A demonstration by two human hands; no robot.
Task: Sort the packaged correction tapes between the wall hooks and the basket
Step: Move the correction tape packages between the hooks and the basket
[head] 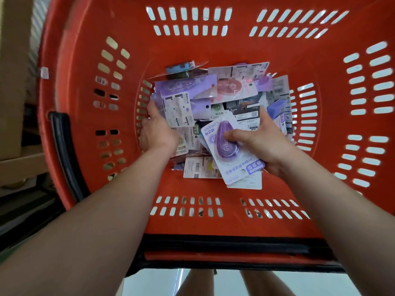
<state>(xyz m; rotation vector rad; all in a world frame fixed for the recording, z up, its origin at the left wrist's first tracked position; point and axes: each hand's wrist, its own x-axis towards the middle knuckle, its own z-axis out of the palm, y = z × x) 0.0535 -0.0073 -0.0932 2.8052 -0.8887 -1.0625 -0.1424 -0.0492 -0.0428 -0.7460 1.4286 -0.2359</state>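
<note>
The basket [213,50] is orange-red, its walls and floor patterned with rows of pale oval slots, and its handle [64,146] is black. The lilac pack [229,150] bears white lettering and a translucent purple tape. The white card [177,110] is covered in fine black print. Other packs show a pink tape [229,87] and a blue tape [179,68]. Another white card back [198,167] carries a black barcode. The cardboard box [10,82] is plain tan.
</note>
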